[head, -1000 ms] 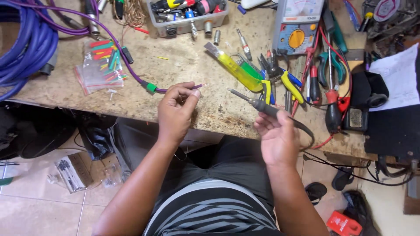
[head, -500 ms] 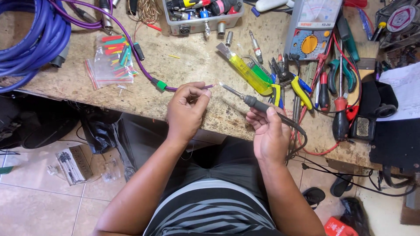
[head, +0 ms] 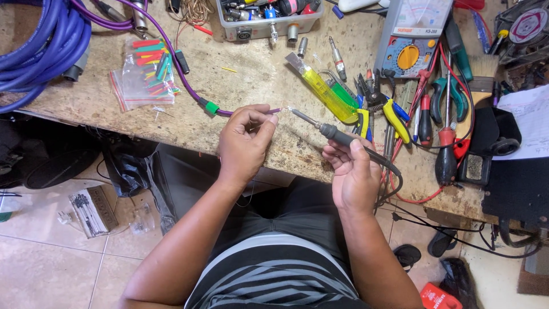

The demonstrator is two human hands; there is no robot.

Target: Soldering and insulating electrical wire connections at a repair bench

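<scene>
The left hand (head: 245, 137) pinches the bare end of a thin purple cable (head: 171, 63) between thumb and fingertips, just above the worn, speckled stone bench (head: 251, 74). The right hand (head: 355, 174) is wrapped around the dark handle of a soldering iron (head: 329, 131), its slim metal tip meeting the cable's end right beside the left fingertips. Behind the iron lie a translucent yellow-green lighter (head: 326, 94), yellow-handled pliers (head: 380, 111) and a multimeter (head: 413, 37). A clear bag of coloured tubing pieces (head: 143, 77) sits to the left.

Left hand (head: 245, 139) pinched, right hand (head: 355, 174) in a curled grip.
</scene>
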